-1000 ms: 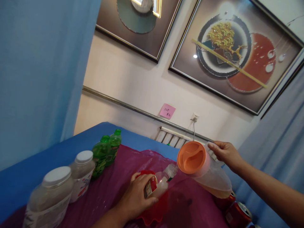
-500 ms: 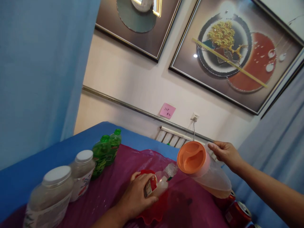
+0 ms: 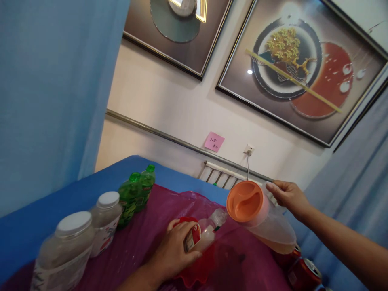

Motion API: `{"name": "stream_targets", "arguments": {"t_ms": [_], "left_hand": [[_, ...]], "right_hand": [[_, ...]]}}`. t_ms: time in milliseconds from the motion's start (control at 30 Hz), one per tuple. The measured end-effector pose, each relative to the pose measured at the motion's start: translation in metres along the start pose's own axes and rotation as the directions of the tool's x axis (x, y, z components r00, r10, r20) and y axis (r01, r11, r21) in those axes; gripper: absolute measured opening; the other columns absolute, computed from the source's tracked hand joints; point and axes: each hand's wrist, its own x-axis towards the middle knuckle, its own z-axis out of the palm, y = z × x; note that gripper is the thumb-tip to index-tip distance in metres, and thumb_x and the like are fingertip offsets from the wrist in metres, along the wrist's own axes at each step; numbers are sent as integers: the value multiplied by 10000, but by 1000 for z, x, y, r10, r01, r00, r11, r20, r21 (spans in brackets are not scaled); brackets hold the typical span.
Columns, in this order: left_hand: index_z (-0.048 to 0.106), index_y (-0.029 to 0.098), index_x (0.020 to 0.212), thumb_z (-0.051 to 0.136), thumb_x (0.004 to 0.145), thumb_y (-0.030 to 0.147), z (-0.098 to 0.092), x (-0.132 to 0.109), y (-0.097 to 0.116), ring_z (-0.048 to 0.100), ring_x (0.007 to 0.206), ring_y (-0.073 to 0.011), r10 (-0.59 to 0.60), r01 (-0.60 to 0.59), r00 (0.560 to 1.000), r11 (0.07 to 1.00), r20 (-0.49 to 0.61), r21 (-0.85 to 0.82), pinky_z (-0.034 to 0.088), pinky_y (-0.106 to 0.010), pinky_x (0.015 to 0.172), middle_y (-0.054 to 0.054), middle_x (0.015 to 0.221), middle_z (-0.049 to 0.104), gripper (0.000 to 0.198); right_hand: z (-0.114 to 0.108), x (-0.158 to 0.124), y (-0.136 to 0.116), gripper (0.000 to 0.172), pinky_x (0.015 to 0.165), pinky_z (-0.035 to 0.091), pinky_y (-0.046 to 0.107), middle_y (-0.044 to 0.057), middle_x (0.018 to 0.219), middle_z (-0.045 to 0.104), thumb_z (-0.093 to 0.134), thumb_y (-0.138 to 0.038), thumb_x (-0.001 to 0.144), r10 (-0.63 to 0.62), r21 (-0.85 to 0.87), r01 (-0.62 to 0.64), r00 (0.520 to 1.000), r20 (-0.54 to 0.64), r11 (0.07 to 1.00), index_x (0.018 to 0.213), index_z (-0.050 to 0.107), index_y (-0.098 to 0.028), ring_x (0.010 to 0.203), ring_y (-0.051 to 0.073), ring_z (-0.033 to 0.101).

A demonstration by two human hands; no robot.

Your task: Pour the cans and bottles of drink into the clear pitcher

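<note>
Transfer of liquid, judged barely begun: left hand [image 3: 174, 252], fingers wrapped round the small bottle [image 3: 206, 234] tilted above a red dish [image 3: 197, 273] on the table [image 3: 142, 238]; right hand [image 3: 287, 196], fingers gripping the tipped pitcher [image 3: 273, 230] just beside the bottle's neck, amber liquid pooled inside, no stream visible.

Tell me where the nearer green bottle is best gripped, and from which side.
I'd grip the nearer green bottle around its narrowing shoulder below the cap, fingers coming from the right, over the purple cloth. It stands upright; a white-lidded jar crowds its left and the second green bottle stands close behind.
</note>
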Motion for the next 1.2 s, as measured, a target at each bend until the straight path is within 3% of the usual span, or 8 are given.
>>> {"name": "stream_targets", "arguments": {"t_ms": [767,1200], "left_hand": [[665,273,1116,792,633,297,0,-1,0,629,1161,-306,33,-33,999,999,-7,-13,309,-510,1148,-15,1200,739,501],[640,268,1179,812,625,277,-2,-1,2,625,1180,-301,13,-13,1000,999,5,-37,271,-536,1166,-16,1223,733,580]], "right_hand": [[1,-3,-2,687,442,271,252,-79,455,279,628,-857,654,7,6,-7,1000,-4,1000,506,341,-251,435,92,301],[1,-1,0,675,452,253,253,-77,468,294,644,-850,658,11,18,-11,1000,2,1000,521,376,-246,450,91,294]]}}
